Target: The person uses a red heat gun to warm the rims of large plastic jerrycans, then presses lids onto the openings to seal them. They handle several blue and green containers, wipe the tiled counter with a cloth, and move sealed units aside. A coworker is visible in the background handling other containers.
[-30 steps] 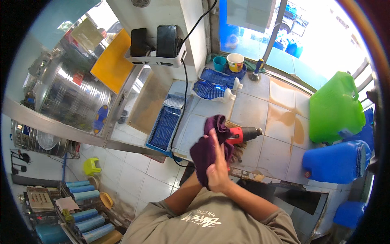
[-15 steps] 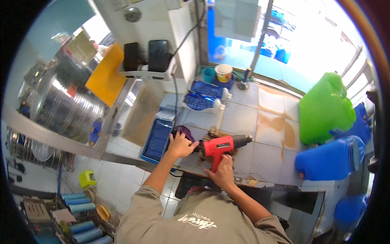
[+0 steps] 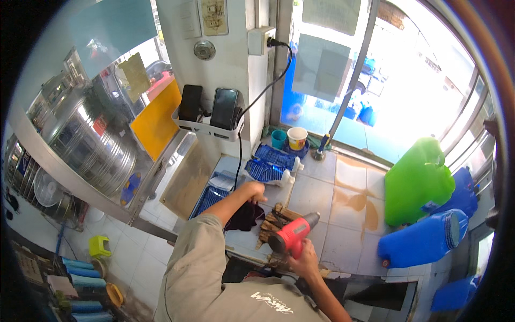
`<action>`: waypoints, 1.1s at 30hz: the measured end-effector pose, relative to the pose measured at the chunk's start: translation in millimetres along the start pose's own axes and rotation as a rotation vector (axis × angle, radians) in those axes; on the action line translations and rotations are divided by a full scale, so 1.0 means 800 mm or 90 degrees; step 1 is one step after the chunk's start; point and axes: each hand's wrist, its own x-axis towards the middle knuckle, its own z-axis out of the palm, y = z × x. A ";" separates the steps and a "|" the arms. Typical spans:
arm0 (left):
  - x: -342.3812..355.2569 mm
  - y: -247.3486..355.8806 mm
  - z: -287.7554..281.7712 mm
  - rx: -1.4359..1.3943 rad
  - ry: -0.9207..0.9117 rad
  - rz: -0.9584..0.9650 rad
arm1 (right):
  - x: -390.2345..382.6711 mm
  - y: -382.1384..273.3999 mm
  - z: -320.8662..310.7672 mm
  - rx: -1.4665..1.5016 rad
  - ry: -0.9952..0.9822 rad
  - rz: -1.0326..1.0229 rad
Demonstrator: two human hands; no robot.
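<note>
A red heat gun (image 3: 294, 236) with a grey nozzle is gripped by its handle in my right hand (image 3: 306, 258), its nozzle pointing up and to the right. Underneath it, a worn brown wooden board (image 3: 268, 228) lies on the tiled counter (image 3: 314, 192). My left hand (image 3: 256, 191) is raised over a dark purple cloth (image 3: 248, 217), wrist bent and fingers curled downward; what they hold, if anything, is hidden. Just beyond that hand lie blue-and-white plastic packs (image 3: 268, 170). A blue basket (image 3: 203, 203) is partly behind my left forearm.
A green jug (image 3: 416, 182) and a blue jug (image 3: 424, 239) stand at the right. Small tubs (image 3: 297, 139) sit by the window. A black cord (image 3: 279, 80) runs from the wall outlet behind a white phone holder (image 3: 209, 127) down to the counter.
My left hand has lifted off the dark cloth and moved forward and right. The heat gun has swung to point farther up, turned by my right hand. The view has shifted too.
</note>
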 end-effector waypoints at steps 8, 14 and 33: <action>0.026 -0.019 0.026 -0.172 0.739 0.043 | -0.110 0.051 -0.075 0.191 0.116 0.062; 0.092 -0.061 0.015 0.137 0.653 0.000 | -0.152 0.127 -0.071 0.116 0.306 -0.058; 0.067 -0.053 -0.001 0.094 0.644 0.030 | -0.231 0.152 -0.024 0.411 0.451 0.220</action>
